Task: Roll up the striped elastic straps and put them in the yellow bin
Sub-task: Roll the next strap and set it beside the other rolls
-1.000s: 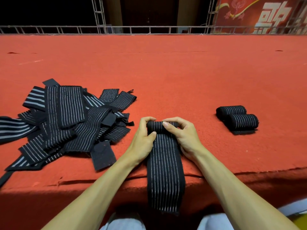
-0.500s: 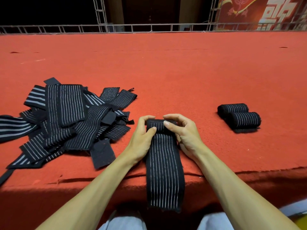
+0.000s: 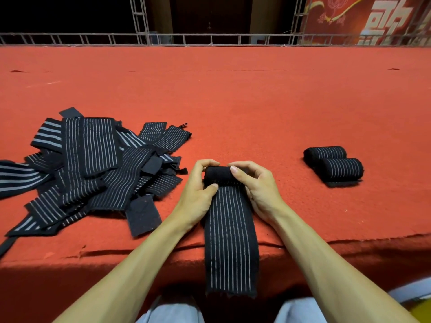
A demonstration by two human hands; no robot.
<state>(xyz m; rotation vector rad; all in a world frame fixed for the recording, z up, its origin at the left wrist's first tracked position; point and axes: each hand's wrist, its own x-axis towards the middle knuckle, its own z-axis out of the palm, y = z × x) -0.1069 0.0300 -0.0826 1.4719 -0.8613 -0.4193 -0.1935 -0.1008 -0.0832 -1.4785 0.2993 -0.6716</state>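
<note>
While left hand (image 3: 200, 191) and right hand (image 3: 256, 187) fingers clamp the strap roll (image 3: 218, 174), the yellow bin (image 3: 423, 311) is mostly cut off.

A stage in an event hall: red carpet (image 3: 233, 89), metal truss (image 3: 139, 19) and a red banner (image 3: 363, 17) behind

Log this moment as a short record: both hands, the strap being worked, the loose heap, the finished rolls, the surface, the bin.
left hand: fingers curled round the rolled end of the strap
right hand: grips the same roll from the other side
strap: partly rolled; flat tail hangs over the near edge
loose straps: unrolled heap on the left
rolled straps: two, side by side, touching, on the right
surface: red carpet
bin: not identifiable; only a yellow patch at the lower right corner
</note>
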